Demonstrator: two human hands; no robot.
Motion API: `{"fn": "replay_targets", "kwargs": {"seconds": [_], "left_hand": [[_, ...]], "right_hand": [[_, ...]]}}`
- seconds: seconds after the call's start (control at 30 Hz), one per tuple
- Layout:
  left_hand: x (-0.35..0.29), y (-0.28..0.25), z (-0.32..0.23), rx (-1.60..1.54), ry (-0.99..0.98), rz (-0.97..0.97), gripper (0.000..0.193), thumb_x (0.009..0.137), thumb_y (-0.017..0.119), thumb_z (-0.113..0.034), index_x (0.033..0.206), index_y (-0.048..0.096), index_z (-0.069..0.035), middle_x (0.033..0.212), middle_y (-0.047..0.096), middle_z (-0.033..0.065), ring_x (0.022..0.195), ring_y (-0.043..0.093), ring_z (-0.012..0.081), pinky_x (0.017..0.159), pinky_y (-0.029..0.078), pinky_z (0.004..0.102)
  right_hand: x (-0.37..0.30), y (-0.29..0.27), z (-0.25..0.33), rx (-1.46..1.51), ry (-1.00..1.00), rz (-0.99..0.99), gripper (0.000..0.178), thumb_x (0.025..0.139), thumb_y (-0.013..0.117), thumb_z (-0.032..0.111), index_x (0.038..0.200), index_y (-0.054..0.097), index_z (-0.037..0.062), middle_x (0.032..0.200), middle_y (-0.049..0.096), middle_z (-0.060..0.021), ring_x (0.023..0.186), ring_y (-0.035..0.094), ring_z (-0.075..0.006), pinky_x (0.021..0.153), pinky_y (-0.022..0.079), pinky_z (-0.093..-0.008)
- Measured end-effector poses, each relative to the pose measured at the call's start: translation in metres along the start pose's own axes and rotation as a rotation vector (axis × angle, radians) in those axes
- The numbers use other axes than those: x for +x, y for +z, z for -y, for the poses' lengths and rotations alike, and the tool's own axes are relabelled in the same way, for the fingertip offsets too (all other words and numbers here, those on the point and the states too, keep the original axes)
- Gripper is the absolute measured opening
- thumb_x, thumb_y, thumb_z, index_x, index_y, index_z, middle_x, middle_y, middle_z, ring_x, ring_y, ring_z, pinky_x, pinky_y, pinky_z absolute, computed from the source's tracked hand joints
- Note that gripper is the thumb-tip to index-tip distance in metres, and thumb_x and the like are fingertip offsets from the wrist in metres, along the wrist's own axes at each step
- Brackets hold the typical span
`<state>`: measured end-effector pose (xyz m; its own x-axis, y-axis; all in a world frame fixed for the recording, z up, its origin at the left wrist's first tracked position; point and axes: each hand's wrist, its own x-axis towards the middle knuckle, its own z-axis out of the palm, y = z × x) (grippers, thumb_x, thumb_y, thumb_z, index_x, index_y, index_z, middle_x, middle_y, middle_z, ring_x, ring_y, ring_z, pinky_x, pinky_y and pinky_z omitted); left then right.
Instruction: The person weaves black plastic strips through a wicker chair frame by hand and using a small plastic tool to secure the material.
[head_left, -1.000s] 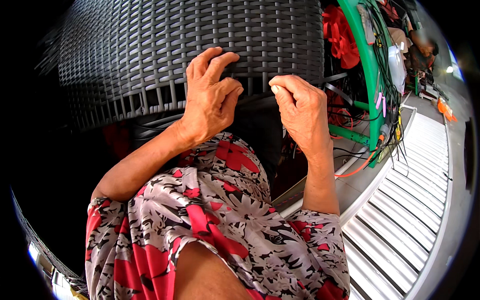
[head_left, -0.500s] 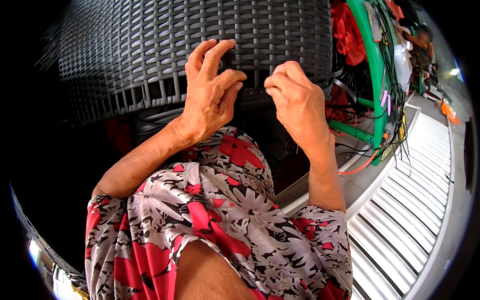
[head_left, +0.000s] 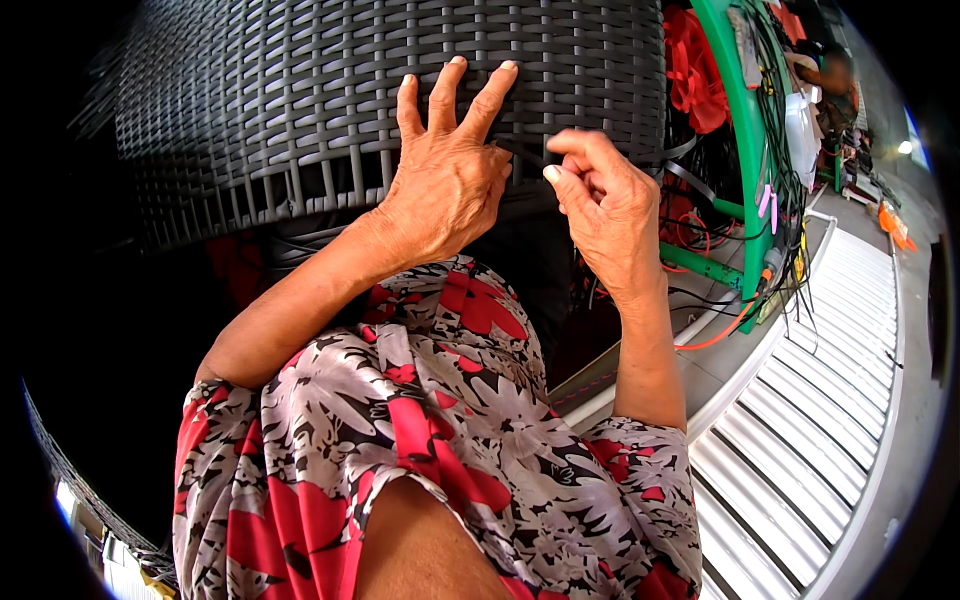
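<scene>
A dark grey woven panel of flat plastic strands [head_left: 330, 90] fills the upper part of the head view. Along its near edge, strand ends stick out with gaps between them. On its weave my left hand [head_left: 445, 190] rests, three fingers spread. Its index finger is bent down at the edge and the thumb is hidden; what they pinch I cannot make out. Just to the right, my right hand [head_left: 610, 205] is raised by the panel's edge. Its thumb and index finger are apart, the other fingers curled, with nothing visible between the tips.
A green frame [head_left: 745, 120] stands on the right, hung with black strands [head_left: 785, 150] and cables. Red material [head_left: 695, 75] lies behind it. An orange cord [head_left: 715, 342] runs low beside a white slatted surface [head_left: 800, 430]. Another person [head_left: 835, 95] is at the far right.
My left hand has turned and moved slightly right, its fingers now spread over the weave. My right thumb and index finger have come apart from a closed pinch.
</scene>
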<state>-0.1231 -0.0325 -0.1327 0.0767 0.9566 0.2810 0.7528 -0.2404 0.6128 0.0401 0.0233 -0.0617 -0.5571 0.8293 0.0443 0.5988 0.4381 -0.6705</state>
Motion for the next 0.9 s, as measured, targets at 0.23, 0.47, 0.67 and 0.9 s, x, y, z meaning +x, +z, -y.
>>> {"fn": "replay_targets", "kwargs": {"seconds": [0.23,0.47,0.67,0.9], "left_hand": [[-0.002,0.013,-0.001,-0.032,-0.065,-0.147,0.009,0.078,0.066,-0.010,0.083,0.073,-0.006,0.155,0.025,0.0148,0.140,0.020,0.0425,0.112,0.010,0.0594],[0.004,0.012,0.002,-0.068,-0.052,-0.174,0.012,0.071,0.070,-0.009,0.082,0.074,-0.007,0.150,0.033,0.0159,0.135,0.025,0.0430,0.108,0.014,0.0614],[0.004,-0.003,0.001,-0.230,-0.055,-0.283,0.012,0.065,0.069,0.001,0.076,0.071,-0.005,0.143,0.041,0.0176,0.129,0.032,0.0432,0.105,0.025,0.0559],[-0.023,-0.040,0.007,-0.340,-0.019,-0.250,0.010,0.074,0.069,0.002,0.083,0.067,-0.004,0.140,0.045,0.0153,0.127,0.038,0.0350,0.106,0.030,0.0457]], "right_hand": [[-0.005,-0.001,0.010,-0.294,-0.098,-0.052,0.006,0.075,0.060,-0.004,0.079,0.059,0.0007,0.069,0.058,-0.0119,0.061,0.060,-0.0295,0.055,0.048,-0.0376],[0.009,0.008,0.000,-0.286,-0.128,0.083,0.003,0.079,0.061,0.002,0.081,0.061,0.0005,0.073,0.060,-0.0126,0.069,0.062,-0.0325,0.061,0.048,-0.0413],[0.005,0.007,0.009,-0.217,-0.181,-0.046,0.013,0.080,0.066,-0.001,0.093,0.067,0.0009,0.090,0.064,-0.0126,0.076,0.065,-0.0318,0.066,0.053,-0.0377],[0.005,0.025,0.011,0.112,-0.156,0.098,0.011,0.082,0.069,-0.003,0.093,0.067,-0.0016,0.091,0.066,-0.0079,0.075,0.064,-0.0152,0.062,0.051,-0.0259]]}}
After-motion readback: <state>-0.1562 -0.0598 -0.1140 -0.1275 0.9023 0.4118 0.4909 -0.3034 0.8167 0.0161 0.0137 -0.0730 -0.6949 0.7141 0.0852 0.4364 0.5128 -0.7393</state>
